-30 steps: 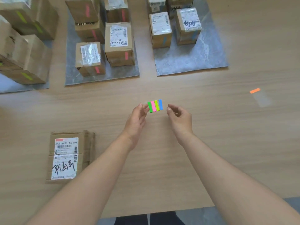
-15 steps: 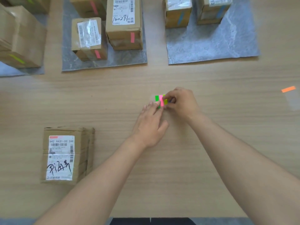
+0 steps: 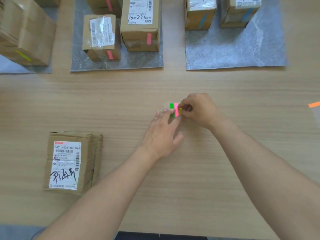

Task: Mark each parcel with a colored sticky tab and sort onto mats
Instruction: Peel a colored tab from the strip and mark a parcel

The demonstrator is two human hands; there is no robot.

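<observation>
A small pad of coloured sticky tabs (image 3: 174,108) lies on the wooden table, showing green, pink and yellow strips. My left hand (image 3: 164,134) presses straight fingertips on the pad's near edge. My right hand (image 3: 197,110) curls over the pad's right side and pinches a tab there; which colour is hidden under its fingers. An unmarked cardboard parcel (image 3: 72,163) with a white label lies flat at the front left. Three grey mats sit at the back: the left mat (image 3: 43,70), the middle mat (image 3: 138,61) and the right mat (image 3: 233,52).
Parcels with pink tabs (image 3: 140,23) stand on the middle mat, parcels with blue tabs (image 3: 200,14) on the right mat, and parcels with yellow-green tabs (image 3: 26,35) on the left mat. An orange tab on a clear sheet (image 3: 314,104) lies at the right edge.
Both hands moved from hovering beside the pad onto it; the left now presses it down and the right covers the blue side. The view shifted closer.
</observation>
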